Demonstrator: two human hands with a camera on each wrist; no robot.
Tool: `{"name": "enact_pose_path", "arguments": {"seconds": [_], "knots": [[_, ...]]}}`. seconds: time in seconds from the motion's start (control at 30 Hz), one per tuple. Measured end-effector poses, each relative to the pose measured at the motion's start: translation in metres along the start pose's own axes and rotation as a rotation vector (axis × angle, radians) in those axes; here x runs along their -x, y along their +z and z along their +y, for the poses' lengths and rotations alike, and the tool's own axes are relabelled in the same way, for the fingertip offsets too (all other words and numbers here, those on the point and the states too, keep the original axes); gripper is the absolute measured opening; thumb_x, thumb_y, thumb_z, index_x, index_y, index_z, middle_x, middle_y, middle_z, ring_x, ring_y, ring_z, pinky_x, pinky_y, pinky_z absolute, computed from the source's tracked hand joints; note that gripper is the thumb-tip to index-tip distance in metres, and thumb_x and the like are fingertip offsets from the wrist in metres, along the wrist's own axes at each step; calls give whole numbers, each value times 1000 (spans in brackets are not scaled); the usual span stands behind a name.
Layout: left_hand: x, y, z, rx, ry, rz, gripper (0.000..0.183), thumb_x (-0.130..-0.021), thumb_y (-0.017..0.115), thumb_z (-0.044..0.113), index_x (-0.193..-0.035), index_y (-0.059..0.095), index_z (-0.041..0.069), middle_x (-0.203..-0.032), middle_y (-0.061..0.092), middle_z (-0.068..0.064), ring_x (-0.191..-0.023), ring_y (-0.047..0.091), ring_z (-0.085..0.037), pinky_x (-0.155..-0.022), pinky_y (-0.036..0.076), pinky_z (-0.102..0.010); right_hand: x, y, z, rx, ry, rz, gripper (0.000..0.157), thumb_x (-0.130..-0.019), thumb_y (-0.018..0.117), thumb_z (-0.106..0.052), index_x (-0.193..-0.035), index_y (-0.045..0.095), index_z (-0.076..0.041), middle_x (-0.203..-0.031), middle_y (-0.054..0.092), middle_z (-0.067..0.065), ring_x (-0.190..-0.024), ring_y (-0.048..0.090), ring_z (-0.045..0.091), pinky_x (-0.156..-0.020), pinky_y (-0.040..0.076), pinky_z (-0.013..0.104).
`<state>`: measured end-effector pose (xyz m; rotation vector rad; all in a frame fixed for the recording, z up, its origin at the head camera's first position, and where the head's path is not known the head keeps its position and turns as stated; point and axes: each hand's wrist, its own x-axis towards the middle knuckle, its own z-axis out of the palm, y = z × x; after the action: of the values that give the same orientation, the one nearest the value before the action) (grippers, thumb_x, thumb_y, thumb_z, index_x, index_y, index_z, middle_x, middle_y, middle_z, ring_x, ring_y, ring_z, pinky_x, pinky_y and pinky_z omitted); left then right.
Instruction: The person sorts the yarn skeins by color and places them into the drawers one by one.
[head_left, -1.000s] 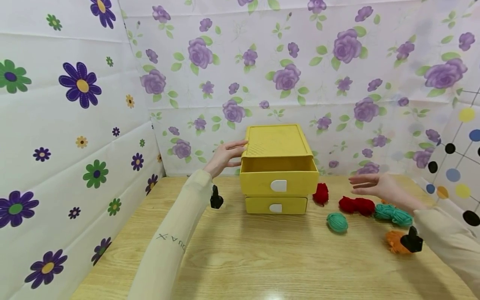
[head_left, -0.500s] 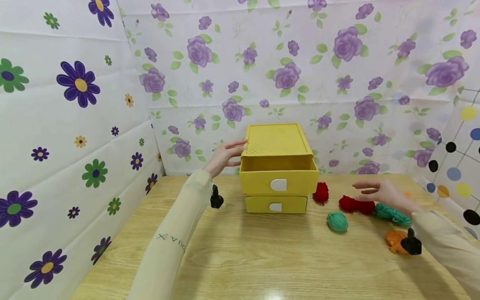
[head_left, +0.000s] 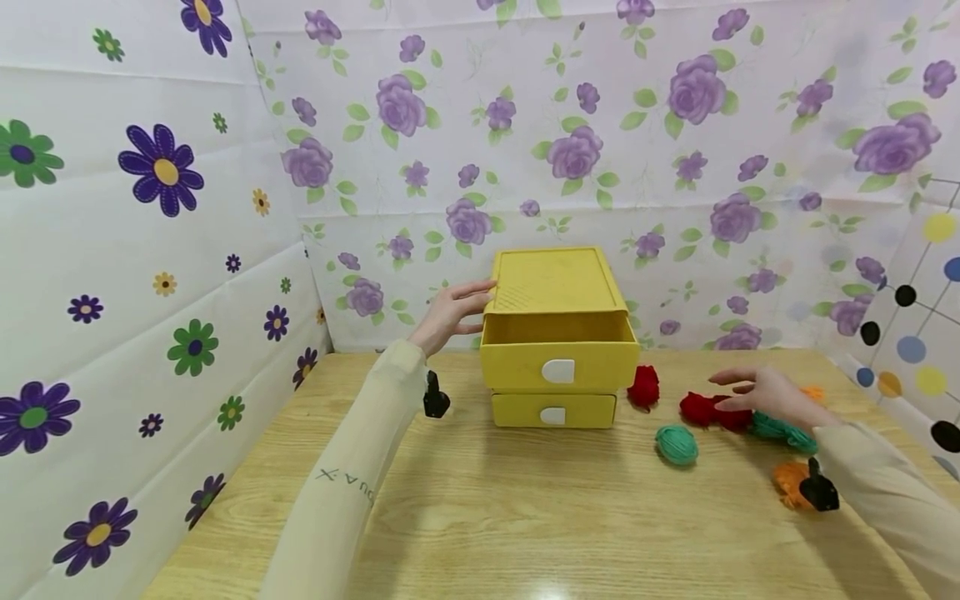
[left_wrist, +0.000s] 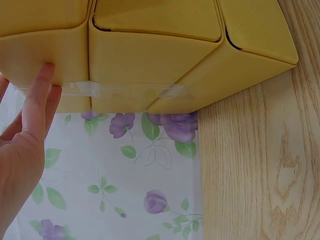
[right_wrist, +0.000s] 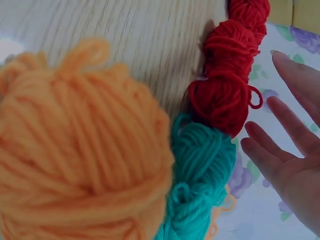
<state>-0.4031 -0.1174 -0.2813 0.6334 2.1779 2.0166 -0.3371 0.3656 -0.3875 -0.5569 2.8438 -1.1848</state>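
Observation:
A yellow drawer box (head_left: pixel 558 279) stands at the back of the table, its upper drawer (head_left: pixel 517 367) pulled out and its lower drawer (head_left: pixel 588 410) closed. With fingers extended, my left hand (head_left: pixel 448 317) touches the box's left side; the left wrist view shows a fingertip against the yellow wall (left_wrist: pixel 135 65). My right hand (head_left: pixel 772 396) hovers over the yarn at the right, holding nothing, its fingers loosely bent. Below and beside it are red yarn balls (right_wrist: pixel 220 102), teal yarn (right_wrist: pixel 202 155) and an orange yarn ball (right_wrist: pixel 85 150), large and near in the right wrist view.
A single teal ball (head_left: pixel 677 445) lies front right of the box, and a red ball (head_left: pixel 643 388) sits against its right side. More orange yarn (head_left: pixel 812 392) shows behind my right hand. Flowered sheets (head_left: pixel 420 167) hang behind and at the left.
My right hand has moved slightly down and right, lower over the red and teal yarn. My left hand keeps its place on the box.

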Motion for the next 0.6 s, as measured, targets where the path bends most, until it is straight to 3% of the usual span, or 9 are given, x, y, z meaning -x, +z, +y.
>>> {"name": "enact_pose_path", "arguments": {"seconds": [0.6], "knots": [[0,0,0,3,-6,2,38,-92,56,20,-129,53,14,-128,48,-1,-106,51,-23,-80,47,-40,-6,7,10,41,9,-83,47,-74,73,-3,-114,54,14,-113,49,34,-95,52,47,-70,51,39]]}}
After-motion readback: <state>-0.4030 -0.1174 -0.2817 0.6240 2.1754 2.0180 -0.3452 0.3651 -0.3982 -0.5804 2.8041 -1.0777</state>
